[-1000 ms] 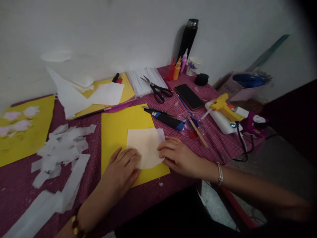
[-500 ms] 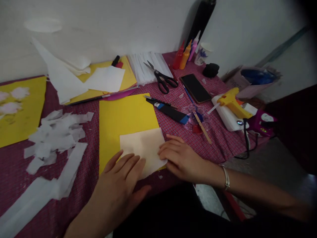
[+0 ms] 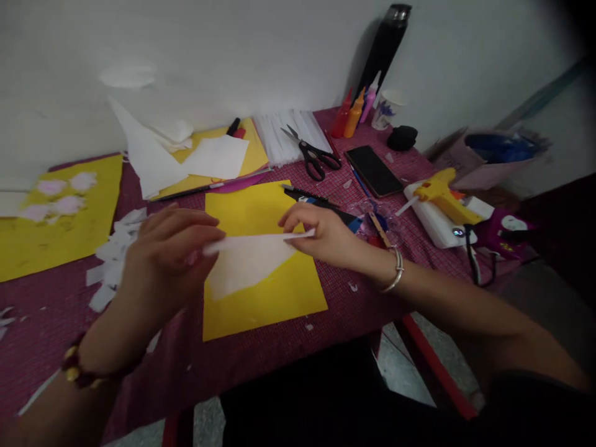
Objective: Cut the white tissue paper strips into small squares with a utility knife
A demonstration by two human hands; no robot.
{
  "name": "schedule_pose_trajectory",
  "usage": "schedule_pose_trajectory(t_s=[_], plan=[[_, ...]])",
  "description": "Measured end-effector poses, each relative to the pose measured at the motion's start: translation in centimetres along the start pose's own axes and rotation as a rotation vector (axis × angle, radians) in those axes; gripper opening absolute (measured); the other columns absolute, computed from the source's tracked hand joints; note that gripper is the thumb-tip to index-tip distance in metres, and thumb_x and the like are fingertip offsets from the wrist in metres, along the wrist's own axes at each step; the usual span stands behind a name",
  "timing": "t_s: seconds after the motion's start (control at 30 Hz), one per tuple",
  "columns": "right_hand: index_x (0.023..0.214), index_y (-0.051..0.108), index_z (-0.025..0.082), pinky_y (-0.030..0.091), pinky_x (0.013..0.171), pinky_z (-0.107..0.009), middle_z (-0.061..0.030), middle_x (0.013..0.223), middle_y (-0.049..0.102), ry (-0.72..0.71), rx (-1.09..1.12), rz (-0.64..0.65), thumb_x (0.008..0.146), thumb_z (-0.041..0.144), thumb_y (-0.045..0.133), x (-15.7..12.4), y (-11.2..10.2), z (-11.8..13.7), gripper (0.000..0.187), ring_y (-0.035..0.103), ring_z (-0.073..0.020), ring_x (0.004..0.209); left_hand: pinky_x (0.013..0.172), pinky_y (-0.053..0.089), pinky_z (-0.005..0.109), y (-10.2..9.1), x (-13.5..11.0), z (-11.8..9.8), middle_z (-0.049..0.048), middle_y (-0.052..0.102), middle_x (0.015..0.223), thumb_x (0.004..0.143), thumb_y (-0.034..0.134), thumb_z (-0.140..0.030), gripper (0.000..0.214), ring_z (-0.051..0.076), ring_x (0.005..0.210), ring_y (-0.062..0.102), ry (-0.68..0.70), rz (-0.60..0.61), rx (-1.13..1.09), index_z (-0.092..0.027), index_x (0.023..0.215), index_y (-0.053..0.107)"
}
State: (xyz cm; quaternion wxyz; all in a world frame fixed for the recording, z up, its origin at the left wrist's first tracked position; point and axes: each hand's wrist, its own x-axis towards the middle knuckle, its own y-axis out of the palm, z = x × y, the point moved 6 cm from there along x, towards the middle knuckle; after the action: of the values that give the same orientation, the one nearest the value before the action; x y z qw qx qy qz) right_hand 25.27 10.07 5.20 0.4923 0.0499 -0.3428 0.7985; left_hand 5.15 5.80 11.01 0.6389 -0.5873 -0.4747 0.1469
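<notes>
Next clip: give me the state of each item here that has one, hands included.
left hand, shut on the left edge of the cream paper.
right hand, shut on its right edge.
cream paper, held in the air over the yellow sheet.
yellow sheet, flat on the cloth.
scissors, lying unheld.
phone, face up, screen dark.
flask, upright, lid on.
glue gun, resting on a white box, unheld.

I get one view only, from the head camera: it looks forward and down across the table (image 3: 279, 351) toward the far wall (image 3: 233, 49), close above the left hand (image 3: 162, 257) and right hand (image 3: 323, 236).
</notes>
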Motion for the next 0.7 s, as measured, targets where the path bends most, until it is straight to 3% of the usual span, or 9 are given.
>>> schedule_pose_trajectory(t_s=[0.07, 0.13, 0.2, 0.3, 0.43, 0.6, 0.7], plan=[[0.08, 0.058, 0.017, 0.047, 0.079, -0.032, -0.0056, 0.089, 0.063, -0.053, -0.01, -0.065, 0.081, 0.009, 0.06, 0.4, -0.9, 1.2, 0.008, 0.06, -0.0166, 0.087, 0.097, 0.049, 0.048, -0.8, -0.3, 0.4, 0.0049, 0.068, 0.105, 0.082, 0.065, -0.013, 0.011, 0.022, 0.103, 0.063, -0.026, -0.064, -0.009, -0.019, 0.091, 0.062], [0.081, 0.058, 0.018, 0.045, 0.082, -0.033, -0.0057, 0.092, 0.064, -0.13, -0.068, -0.034, 0.08, 0.008, 0.06, -0.3, -0.9, 2.5, 0.011, 0.06, -0.0175, 0.092, 0.101, 0.045, 0.05, -0.5, -1.5, -0.3, 0.0044, 0.068, 0.106, 0.081, 0.065, -0.01, 0.015, 0.022, 0.104, 0.063, -0.012, -0.063, -0.064, -0.02, 0.091, 0.059], [0.084, 0.058, 0.019, 0.043, 0.086, -0.034, -0.0057, 0.096, 0.065, -0.16, -0.139, 0.056, 0.079, 0.007, 0.06, -1.9, -0.2, 2.9, 0.013, 0.059, -0.0183, 0.096, 0.105, 0.042, 0.052, 0.8, -3.4, -1.3, 0.0043, 0.068, 0.107, 0.081, 0.063, -0.008, 0.019, 0.021, 0.105, 0.062, 0.015, 0.009, -0.133, -0.021, 0.093, 0.057], [0.087, 0.059, 0.019, 0.041, 0.089, -0.036, -0.0068, 0.103, 0.067, -0.085, -0.191, 0.247, 0.077, 0.003, 0.061, -4.4, 1.6, 1.7, 0.019, 0.059, -0.0197, 0.101, 0.107, 0.039, 0.051, 3.4, -6.3, -2.5, 0.0051, 0.069, 0.108, 0.081, 0.056, -0.005, 0.022, 0.022, 0.108, 0.062, 0.018, 0.134, -0.202, -0.022, 0.095, 0.055], [0.089, 0.06, 0.019, 0.04, 0.09, -0.036, -0.0046, 0.106, 0.068, 0.015, -0.138, 0.415, 0.07, -0.005, 0.055, -6.3, 3.4, -0.3, 0.031, 0.06, -0.0186, 0.101, 0.105, 0.041, 0.047, 6.3, -8.6, -2.7, 0.0033, 0.071, 0.102, 0.075, 0.045, 0.002, 0.03, 0.019, 0.103, 0.064, -0.081, 0.249, -0.296, -0.022, 0.09, 0.055], [0.09, 0.061, 0.019, 0.043, 0.083, -0.033, -0.0031, 0.092, 0.068, 0.124, -0.064, 0.373, 0.064, -0.005, 0.054, -5.7, 3.5, -1.0, 0.036, 0.061, -0.0182, 0.091, 0.088, 0.052, 0.04, 6.8, -8.3, -1.3, 0.0052, 0.071, 0.097, 0.068, 0.045, -0.003, 0.037, 0.022, 0.097, 0.065, -0.283, 0.297, -0.389, -0.021, 0.097, 0.061], [0.089, 0.062, 0.019, 0.046, 0.078, -0.03, -0.0021, 0.088, 0.068, 0.274, -0.004, 0.318, 0.067, -0.003, 0.054, -5.2, 3.5, -1.6, 0.032, 0.062, -0.0166, 0.086, 0.072, 0.053, 0.032, 7.3, -7.2, -0.1, 0.0032, 0.072, 0.089, 0.075, 0.048, -0.013, 0.026, 0.02, 0.083, 0.068, -0.402, 0.426, -0.456, -0.021, 0.093, 0.064]])
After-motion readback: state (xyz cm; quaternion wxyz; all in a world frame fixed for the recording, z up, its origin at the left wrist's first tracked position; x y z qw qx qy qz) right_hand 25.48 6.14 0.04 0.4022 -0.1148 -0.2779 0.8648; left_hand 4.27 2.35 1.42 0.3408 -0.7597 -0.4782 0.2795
